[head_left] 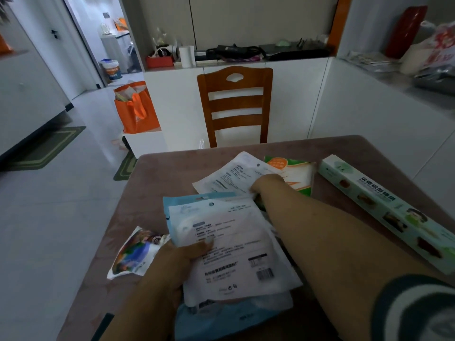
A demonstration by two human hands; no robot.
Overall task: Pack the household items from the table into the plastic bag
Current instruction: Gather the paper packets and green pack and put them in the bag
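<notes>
On the table [157, 183], flat packets are apparently being gathered into a stack before bagging; a long box [384, 207] and a green pack [299, 175] lie well apart to the right, and no plastic bag can be told for certain, unless the printed one [133, 252] at the left edge is meant. The stack [236, 252] is clamped by the left hand [172, 262], thumb closed over the top sheet. The white pouch [234, 175] beyond is pinched by the right hand [264, 187], fingers curled shut; next it should be drawn onto the stack.
</notes>
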